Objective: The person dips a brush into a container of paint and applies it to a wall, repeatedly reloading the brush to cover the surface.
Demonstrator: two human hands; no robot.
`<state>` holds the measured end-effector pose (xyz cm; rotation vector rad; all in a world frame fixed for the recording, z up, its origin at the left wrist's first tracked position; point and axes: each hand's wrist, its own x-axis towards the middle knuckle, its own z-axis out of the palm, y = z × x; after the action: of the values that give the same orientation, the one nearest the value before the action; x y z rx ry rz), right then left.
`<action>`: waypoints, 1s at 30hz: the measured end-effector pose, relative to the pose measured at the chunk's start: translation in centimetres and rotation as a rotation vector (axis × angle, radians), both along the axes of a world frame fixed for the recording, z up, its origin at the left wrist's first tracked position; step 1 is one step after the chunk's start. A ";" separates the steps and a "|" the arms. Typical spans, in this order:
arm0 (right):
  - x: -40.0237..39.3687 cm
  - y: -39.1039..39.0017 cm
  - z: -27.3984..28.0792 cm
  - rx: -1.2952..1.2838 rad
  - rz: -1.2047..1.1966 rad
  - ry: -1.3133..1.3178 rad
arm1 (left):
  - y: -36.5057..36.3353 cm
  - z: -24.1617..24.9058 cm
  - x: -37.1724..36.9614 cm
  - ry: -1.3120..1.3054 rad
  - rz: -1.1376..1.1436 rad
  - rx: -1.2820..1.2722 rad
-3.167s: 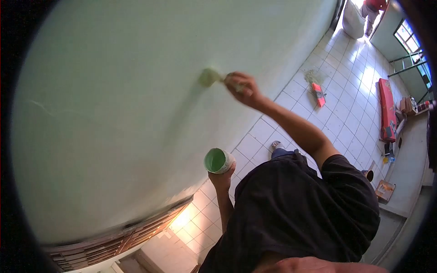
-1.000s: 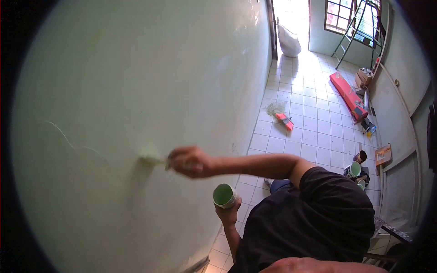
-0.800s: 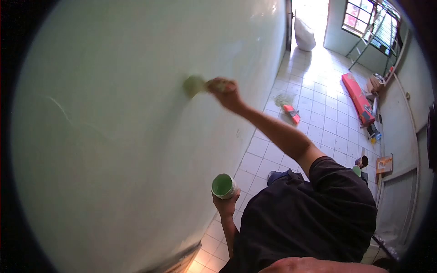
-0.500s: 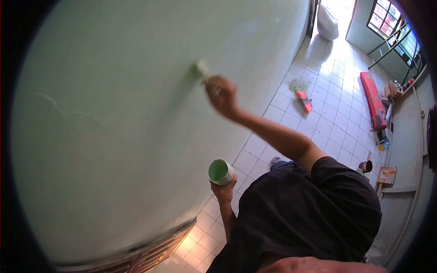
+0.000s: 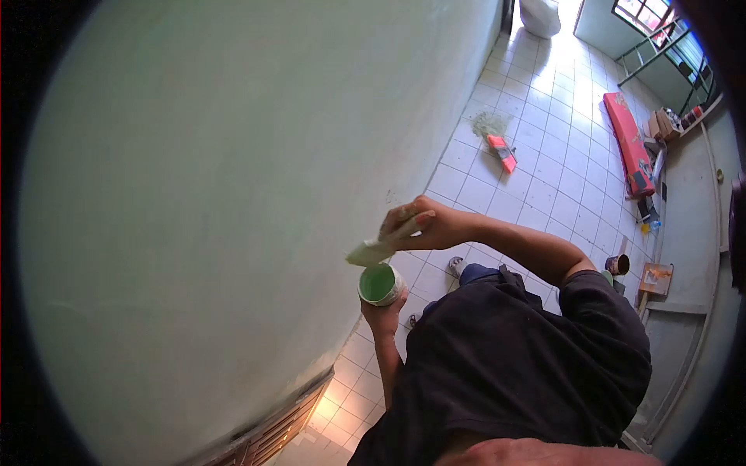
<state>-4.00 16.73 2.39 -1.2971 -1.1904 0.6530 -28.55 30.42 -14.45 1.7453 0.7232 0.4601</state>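
Note:
My right hand (image 5: pixel 416 223) is closed around the handle of a paintbrush (image 5: pixel 371 252), whose bristles are coated in pale green. The brush lies at a slant just above the rim of a paint cup (image 5: pixel 398 286) and overlaps it in this view. Light green paint (image 5: pixel 376 283) shows inside the cup. From below, my left hand (image 5: pixel 382 314) grips the cup and keeps it upright, close to the wall. The pale green wall (image 5: pixel 210 194) fills the left side, with a few small dark marks near my right hand.
White tiles (image 5: pixel 536 147) cover the floor. On it lie a red-orange broom head (image 5: pixel 502 154) beside a dusty heap (image 5: pixel 489 123), a long red box (image 5: pixel 628 144) and an open can (image 5: pixel 618 265). A white sack (image 5: pixel 540 17) stands by the doorway, a ladder (image 5: pixel 657 56) near the window.
My right hand has brought the brush down from the wall to the paint cup. The left hand still holds the cup in nearly the same place. The view has shifted slightly.

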 end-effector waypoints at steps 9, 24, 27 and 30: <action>5.8 -9.3 -0.2 -0.138 0.061 -0.114 | -5.4 2.9 9.6 0.107 -0.197 0.040; 7.2 -13.5 -1.6 -0.325 0.040 -0.392 | -12.7 3.3 14.3 0.149 -0.311 -0.089; 5.9 -14.2 -2.2 -0.264 -0.014 -0.530 | -13.1 2.8 13.0 0.171 -0.365 0.065; 3.8 -14.8 -1.6 -0.240 -0.007 -0.526 | -13.7 3.2 11.4 0.174 -0.343 0.026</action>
<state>-0.23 1.91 0.83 -1.7426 -1.5618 0.4695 -17.12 16.70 -11.29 1.9044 0.5240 0.0842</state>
